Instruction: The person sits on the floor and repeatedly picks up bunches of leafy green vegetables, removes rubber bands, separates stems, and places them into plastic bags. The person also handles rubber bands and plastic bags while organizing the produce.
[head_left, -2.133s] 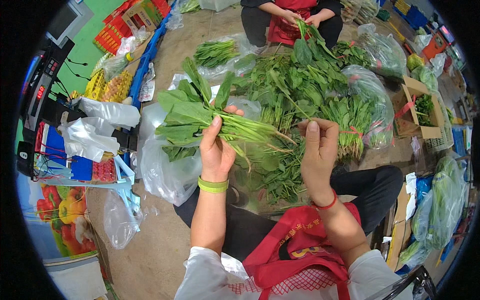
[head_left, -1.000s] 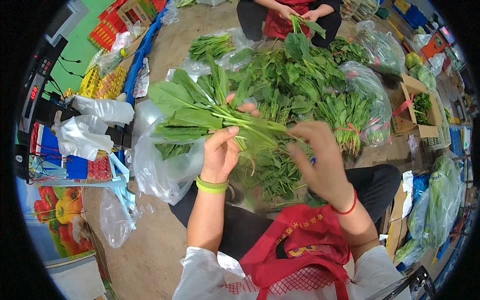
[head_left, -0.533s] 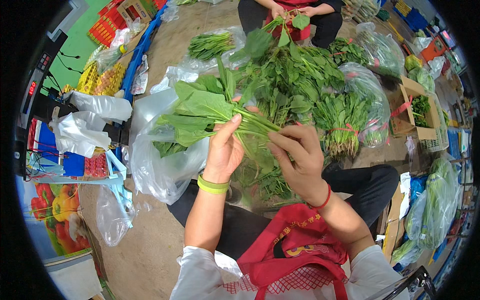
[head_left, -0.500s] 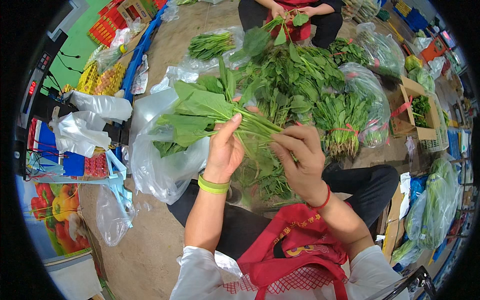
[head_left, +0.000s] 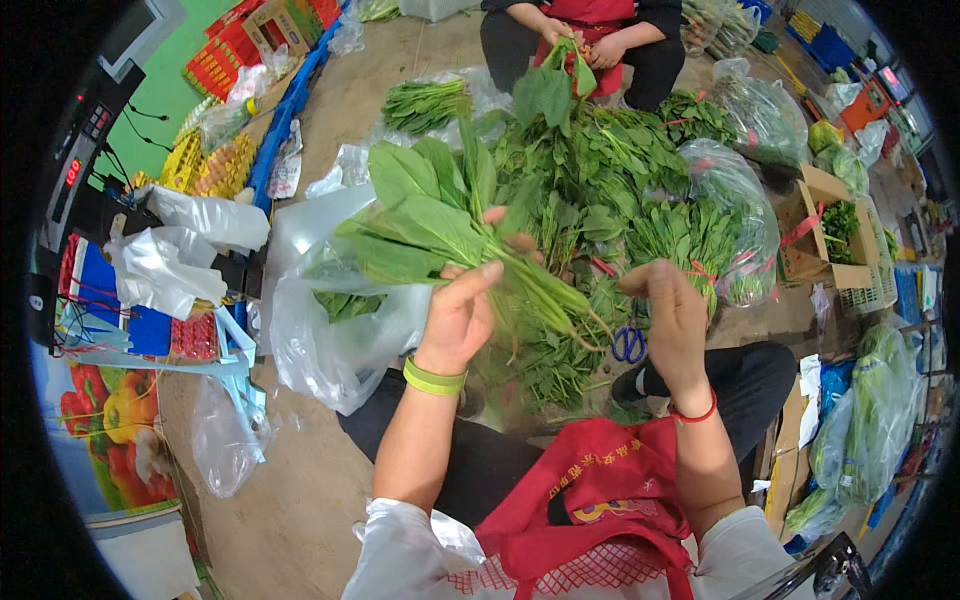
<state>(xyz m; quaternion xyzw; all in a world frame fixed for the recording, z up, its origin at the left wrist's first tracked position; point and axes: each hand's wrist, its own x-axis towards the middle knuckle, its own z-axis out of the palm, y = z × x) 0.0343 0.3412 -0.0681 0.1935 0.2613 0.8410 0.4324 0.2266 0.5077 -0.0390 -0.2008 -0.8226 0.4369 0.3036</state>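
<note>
My left hand (head_left: 462,318) is wrapped round the stems of a bunch of leafy greens (head_left: 440,225), broad leaves up to the left, stems and thin roots down to the right. To the right of the root ends, my right hand (head_left: 675,320) is apart from the bunch; its fingers are bent and loosely spread, with nothing visible in them. Between the roots and that hand, the blue handles of scissors (head_left: 629,345) show. Below and beyond lies a large heap of loose greens (head_left: 600,150). Greens tied with a red band (head_left: 690,235) stand behind my right hand.
On the left lies a clear plastic bag (head_left: 330,340) with leaves in it. A co-worker's hands (head_left: 590,48) handle greens across the heap. Bagged greens (head_left: 735,200), a cardboard box (head_left: 800,235) and a white crate (head_left: 870,290) line the right side.
My right hand has let go of the stems and moved right and slightly down. The bunch now tilts with its roots lower, and the scissors have come into view.
</note>
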